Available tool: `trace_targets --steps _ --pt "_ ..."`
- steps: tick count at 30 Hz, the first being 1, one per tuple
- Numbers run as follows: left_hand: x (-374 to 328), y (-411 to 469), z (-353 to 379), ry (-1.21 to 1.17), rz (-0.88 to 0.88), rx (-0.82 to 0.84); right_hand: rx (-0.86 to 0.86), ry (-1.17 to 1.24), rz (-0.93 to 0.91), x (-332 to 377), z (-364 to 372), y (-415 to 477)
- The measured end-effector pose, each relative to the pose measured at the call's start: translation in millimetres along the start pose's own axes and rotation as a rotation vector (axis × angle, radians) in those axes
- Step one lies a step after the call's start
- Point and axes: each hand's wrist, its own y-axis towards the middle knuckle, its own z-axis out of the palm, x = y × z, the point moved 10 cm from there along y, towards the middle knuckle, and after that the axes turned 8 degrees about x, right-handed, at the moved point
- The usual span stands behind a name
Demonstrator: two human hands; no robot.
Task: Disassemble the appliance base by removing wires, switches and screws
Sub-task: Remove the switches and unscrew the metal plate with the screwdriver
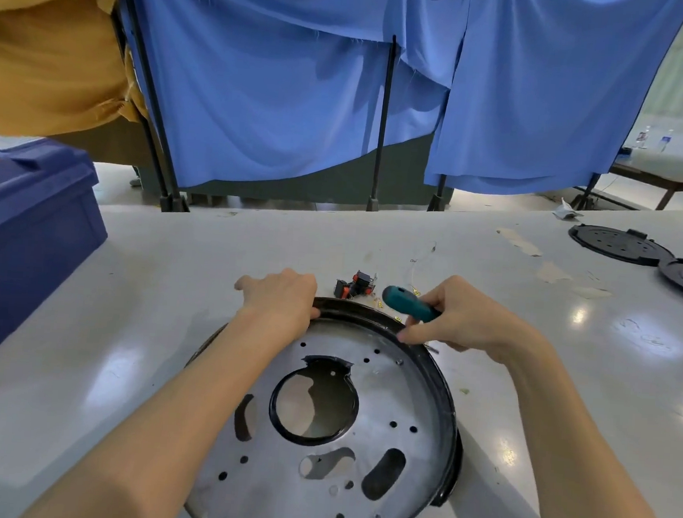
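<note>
The round grey metal appliance base (pixel 402 404) lies flat on the white bench (pixel 169 267) before me; my left hand (pixel 284 299) grips its far black rim, my right hand (pixel 465 320) holds a teal-handled screwdriver (pixel 407 304) there, red-black switches (pixel 356 286) just beyond

1 wide-angle camera rides on the person's head, facing forward and down over the white table (pixel 148 285). It is near the work: the appliance base (pixel 402 404) fills the lower middle, the left hand (pixel 280 299) and right hand (pixel 465 320) sit at mid-frame, and the blue curtain (pixel 281 113) behind the table's far edge spans the top.
</note>
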Motion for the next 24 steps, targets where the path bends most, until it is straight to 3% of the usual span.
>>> trace_targets --steps 3,6,9,12,16,19,22,24 --pt "-10.1 0.2 -3.2 -0.016 0.046 0.029 -0.019 0.002 -0.028 1.3 0.3 1.6" --pt "-36.7 -2.3 -3.3 -0.209 0.242 0.012 -0.207 -0.037 -0.125 12.4 -5.4 4.2" --pt "-35.1 -2.0 -6.9 -0.114 0.193 -0.056 -0.317 -0.037 -0.175 19.7 -7.5 3.4" --pt "-26.4 -3.6 -11.2 0.099 0.076 -0.070 -0.175 -0.015 -0.093 10.9 -10.3 2.6" --pt "-17.1 -3.4 -6.1 0.218 -0.028 0.077 -0.029 -0.019 -0.052 5.8 1.7 2.1" --pt "-22.1 -1.0 -1.3 0.113 0.028 0.143 -0.122 -0.012 -0.113 11.9 0.5 5.7" --pt "-38.1 0.7 3.9 -0.151 0.232 0.108 -0.216 -0.025 -0.171 17.8 -2.2 5.7" --pt "-40.3 0.4 3.4 -0.272 0.327 0.047 -0.417 -0.074 -0.204 26.2 -13.3 -0.7"
